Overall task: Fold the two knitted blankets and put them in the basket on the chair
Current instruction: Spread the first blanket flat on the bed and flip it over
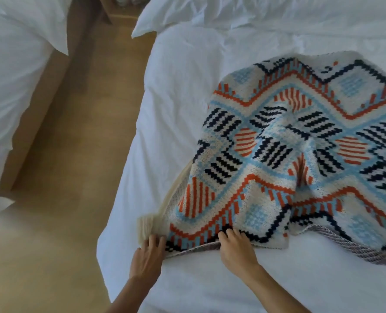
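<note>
A patterned knitted blanket [289, 141] lies spread but rumpled on the white bed [187, 86], filling the picture from the centre out to 3 o'clock. Its far right side is cut off by the frame. From under its corner at 7 o'clock peeks a cream knitted blanket [146, 224], mostly covered, so its size and lie cannot be made out.

The right grip [237, 247] has its fingers curled over the near hem of the patterned blanket and holds it. The left grip [148, 254] reaches to the corner where the two blankets meet, fingers fairly straight on the knit. The thumb is hidden, so it cannot be told whether this grip pinches anything.

Both blankets look soft, thick and limp — likely to sag and stretch between two holds, not slippery, with some weight. Taking the patterned one by its two near corners, or by hem and corner, should let it fold cleanly, though a ridge near the middle will need smoothing. A greyish reverse side [356, 247] shows at 5 o'clock.

Neither the basket nor the chair is in view. A second bed [11, 64] sits at 9 o'clock across the wooden floor [74, 154], and a pillow [187, 14] lies at 12 o'clock.
</note>
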`<control>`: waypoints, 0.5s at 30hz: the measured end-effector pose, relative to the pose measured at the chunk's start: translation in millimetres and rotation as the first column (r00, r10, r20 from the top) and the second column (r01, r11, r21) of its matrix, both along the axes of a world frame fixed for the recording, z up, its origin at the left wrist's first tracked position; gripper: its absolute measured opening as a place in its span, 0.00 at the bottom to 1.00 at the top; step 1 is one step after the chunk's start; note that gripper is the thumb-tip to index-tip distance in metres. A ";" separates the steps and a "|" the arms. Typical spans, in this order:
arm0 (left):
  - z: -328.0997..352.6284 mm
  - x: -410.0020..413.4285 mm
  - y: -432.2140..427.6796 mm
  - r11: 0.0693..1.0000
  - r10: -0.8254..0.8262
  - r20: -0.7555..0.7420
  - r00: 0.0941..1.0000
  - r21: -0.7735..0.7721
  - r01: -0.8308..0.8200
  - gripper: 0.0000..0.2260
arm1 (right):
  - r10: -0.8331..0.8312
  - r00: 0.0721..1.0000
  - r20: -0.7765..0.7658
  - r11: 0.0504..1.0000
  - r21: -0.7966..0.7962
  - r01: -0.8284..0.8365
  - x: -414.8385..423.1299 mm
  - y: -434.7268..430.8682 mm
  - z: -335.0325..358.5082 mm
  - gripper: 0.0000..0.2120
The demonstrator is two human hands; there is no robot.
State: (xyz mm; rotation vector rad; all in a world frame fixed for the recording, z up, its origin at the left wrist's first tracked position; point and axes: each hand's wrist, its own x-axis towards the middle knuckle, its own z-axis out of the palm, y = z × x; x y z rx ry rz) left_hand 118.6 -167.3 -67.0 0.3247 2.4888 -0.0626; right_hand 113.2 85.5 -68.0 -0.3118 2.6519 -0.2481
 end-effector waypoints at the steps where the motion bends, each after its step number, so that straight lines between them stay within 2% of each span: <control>1: 0.4 -4.9 1.1 1.000 -0.002 -0.045 0.999 -0.024 0.001 0.37 | 0.005 1.000 -0.006 1.000 0.007 -0.005 1.3 -0.9 -0.7 0.20; 6: 15.0 -18.8 4.5 0.976 -0.200 -0.056 0.978 -0.098 0.194 0.31 | 0.059 0.996 -0.063 0.998 -0.030 -0.061 9.6 -9.1 2.0 0.20; 9: 16.6 -8.3 -16.0 0.985 -0.144 -0.014 0.989 -0.100 0.142 0.37 | 0.010 1.000 -0.025 0.995 -0.100 -0.012 23.0 -15.9 1.6 0.18; 12: 6.0 14.7 -41.7 1.000 -0.003 0.040 0.999 0.006 0.002 0.41 | 0.045 0.996 0.083 0.994 -0.106 -0.036 44.7 -23.8 -0.3 0.19; 15: 5.5 21.4 -43.3 0.998 -0.059 0.047 0.997 -0.029 0.060 0.40 | 0.044 0.979 0.199 0.994 -0.105 -0.024 50.0 -27.6 6.2 0.14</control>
